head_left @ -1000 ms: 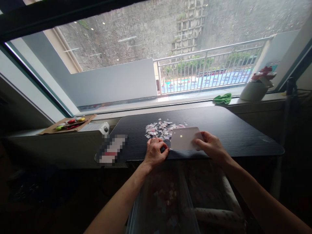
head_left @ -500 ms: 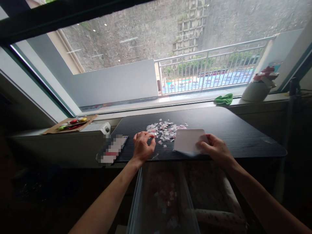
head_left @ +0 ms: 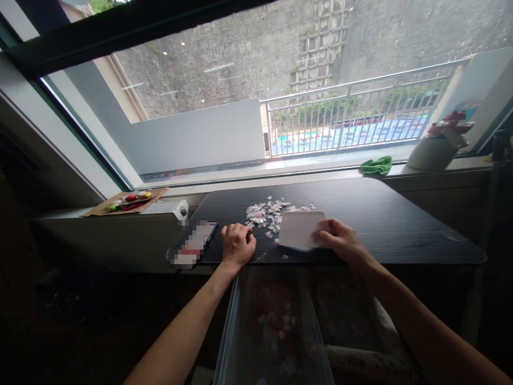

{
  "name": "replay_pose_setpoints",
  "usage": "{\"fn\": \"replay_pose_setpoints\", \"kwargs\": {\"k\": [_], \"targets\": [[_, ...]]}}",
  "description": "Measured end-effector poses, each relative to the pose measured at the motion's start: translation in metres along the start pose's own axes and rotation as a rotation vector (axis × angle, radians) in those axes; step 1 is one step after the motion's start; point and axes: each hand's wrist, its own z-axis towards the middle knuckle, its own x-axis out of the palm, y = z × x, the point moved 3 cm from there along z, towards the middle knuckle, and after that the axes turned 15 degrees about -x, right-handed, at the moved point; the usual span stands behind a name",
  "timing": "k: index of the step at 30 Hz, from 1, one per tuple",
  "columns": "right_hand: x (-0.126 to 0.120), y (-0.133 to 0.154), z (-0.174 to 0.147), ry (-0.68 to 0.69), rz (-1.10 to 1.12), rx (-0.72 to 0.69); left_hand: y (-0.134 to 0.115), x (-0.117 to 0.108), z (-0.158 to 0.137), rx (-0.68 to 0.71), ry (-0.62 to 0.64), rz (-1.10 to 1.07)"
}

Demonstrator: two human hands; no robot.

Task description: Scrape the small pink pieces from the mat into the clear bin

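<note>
My right hand [head_left: 340,238] pinches the right end of a flat white scraper [head_left: 300,229], a rectangular sheet with rounded corners. It is held tilted above the dark table [head_left: 385,224], its face towards me. Behind it and to its left lies a loose pile of small white and pinkish paper-like pieces [head_left: 262,213]; the scraper hides part of it. My left hand [head_left: 239,245] rests at the table's near edge, left of the scraper. Its fingers are loosely curled with a gap by the thumb, and I see nothing in them. One small piece [head_left: 285,257] lies near the edge.
Below the table edge stands a clear plastic bin [head_left: 228,326] with similar pieces inside. A phone [head_left: 198,243] lies at the table's left. A green cloth [head_left: 377,166] and a pale pot-like container [head_left: 430,152] sit on the sill. Brown cardboard [head_left: 104,207] lies on the radiator [head_left: 172,208].
The scraper in my right hand has moved slightly left, towards my left hand. My left hand has lowered a little and its fingers have curled more. The whole view has shifted slightly.
</note>
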Motion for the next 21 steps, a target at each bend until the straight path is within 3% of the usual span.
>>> {"fn": "replay_pose_setpoints", "kwargs": {"k": [7,15,21], "targets": [[0.008,0.008,0.011,-0.029,0.030,-0.018,-0.002,-0.001,-0.001,0.012,0.005,0.035],[0.006,0.012,0.011,0.038,0.025,0.009,-0.003,-0.001,-0.001,0.013,0.014,0.029],[0.009,0.012,0.018,0.046,-0.029,0.112,-0.003,-0.001,-0.002,0.011,0.014,0.042]]}}
